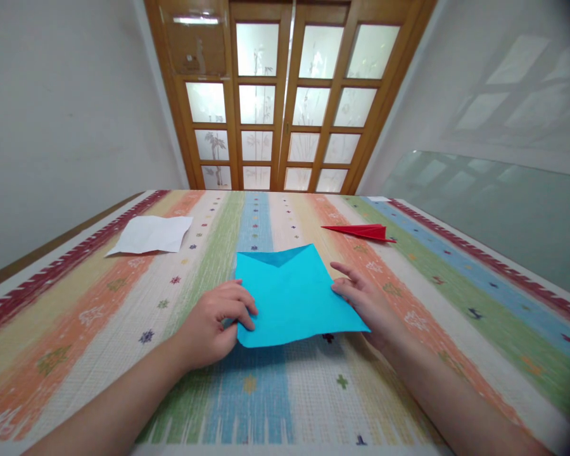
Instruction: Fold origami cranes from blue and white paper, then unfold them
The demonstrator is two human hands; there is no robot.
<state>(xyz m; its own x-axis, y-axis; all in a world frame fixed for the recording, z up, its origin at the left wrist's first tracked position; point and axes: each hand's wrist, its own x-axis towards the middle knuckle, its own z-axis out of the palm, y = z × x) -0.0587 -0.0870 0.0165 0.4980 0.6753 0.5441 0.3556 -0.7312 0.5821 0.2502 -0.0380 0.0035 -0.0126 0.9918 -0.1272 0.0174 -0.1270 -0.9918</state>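
nearest, both hands worked a blue paper sheet [294,297] lying flat on the striped table [76,329]. the left hand [216,323] pinched the sheet's near left corner with curled fingers; the right hand [365,301] lay loosely spread, fingertips touching its right edge. judging by the sheet, only the two far corners were folded in toward the centre, so most folding seemed left. farther off, a finished-looking red folded paper [361,232] lay at right and a creased white sheet [152,234] at left.
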